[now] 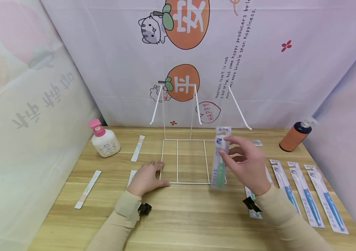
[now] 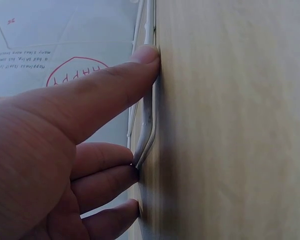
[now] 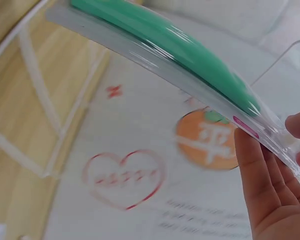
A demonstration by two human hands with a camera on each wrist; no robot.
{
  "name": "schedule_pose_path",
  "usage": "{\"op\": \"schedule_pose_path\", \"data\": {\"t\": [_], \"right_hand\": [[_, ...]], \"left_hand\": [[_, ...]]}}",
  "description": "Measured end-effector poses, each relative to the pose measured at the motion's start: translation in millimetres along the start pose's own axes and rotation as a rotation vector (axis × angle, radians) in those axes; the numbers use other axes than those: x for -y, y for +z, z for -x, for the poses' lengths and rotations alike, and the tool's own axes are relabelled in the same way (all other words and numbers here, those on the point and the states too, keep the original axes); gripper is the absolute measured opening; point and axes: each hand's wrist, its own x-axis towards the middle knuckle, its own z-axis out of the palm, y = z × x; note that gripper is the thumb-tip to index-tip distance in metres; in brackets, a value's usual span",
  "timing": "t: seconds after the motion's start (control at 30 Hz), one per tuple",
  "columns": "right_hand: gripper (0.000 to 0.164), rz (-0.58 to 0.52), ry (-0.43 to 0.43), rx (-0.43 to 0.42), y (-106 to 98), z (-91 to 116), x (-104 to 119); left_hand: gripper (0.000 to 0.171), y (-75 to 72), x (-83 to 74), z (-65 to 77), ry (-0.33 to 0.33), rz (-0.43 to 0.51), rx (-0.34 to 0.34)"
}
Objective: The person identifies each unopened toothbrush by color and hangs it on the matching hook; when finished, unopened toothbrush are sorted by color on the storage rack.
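Note:
A white wire display rack (image 1: 177, 162) stands on the table, with three long hooks (image 1: 198, 104) reaching forward from its top. My left hand (image 1: 146, 178) rests at the front left corner of its base, the thumb pressing on the front wire (image 2: 147, 107) and the fingertips at the corner. My right hand (image 1: 247, 162) pinches a packaged toothbrush (image 1: 219, 170) by its upper part between thumb and fingers. Its green handle (image 3: 189, 55) shows through the clear pack. The pack hangs upright in front of the rack's right side, below the right hook (image 1: 240, 108).
Several packaged toothbrushes (image 1: 327, 200), some blue, lie at the right. Thin white strips (image 1: 88, 190) lie at the left. A white pump bottle (image 1: 105, 142) stands back left, an orange-brown bottle (image 1: 293, 137) back right. Printed cloth (image 1: 127, 87) encloses the table's back and sides.

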Motion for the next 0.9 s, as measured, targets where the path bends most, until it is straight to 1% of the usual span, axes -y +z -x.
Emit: {"op": "schedule_pose_path", "data": {"t": [0.13,0.27,0.4,0.47,0.6,0.7,0.9], "right_hand": [[0.058,-0.114,-0.083,-0.016,5,-10,25],[0.043,-0.18,-0.162,-0.011,9,-19,44],[0.04,-0.22,-0.187,0.003,14,-26,56],[0.043,-0.221,-0.181,0.009,17,-28,58],[0.055,-0.182,-0.167,0.014,25,-34,57],[0.053,-0.154,-0.155,0.016,31,-37,52],[0.05,-0.13,-0.141,0.006,40,-41,43]], "left_hand": [[0.091,-0.3,1.2,-1.0,0.005,-0.006,-0.003],[0.091,-0.1,1.9,-1.6,0.009,-0.006,-0.014],[0.091,2.9,0.9,-1.2,0.01,0.006,-0.01],[0.091,4.7,0.7,-1.1,0.011,0.015,-0.007],[0.09,6.6,0.5,-1.4,0.018,0.014,-0.015],[0.09,5.8,0.8,-1.0,0.021,0.008,-0.024],[0.09,2.4,1.5,-0.6,0.015,0.001,-0.02]]}}
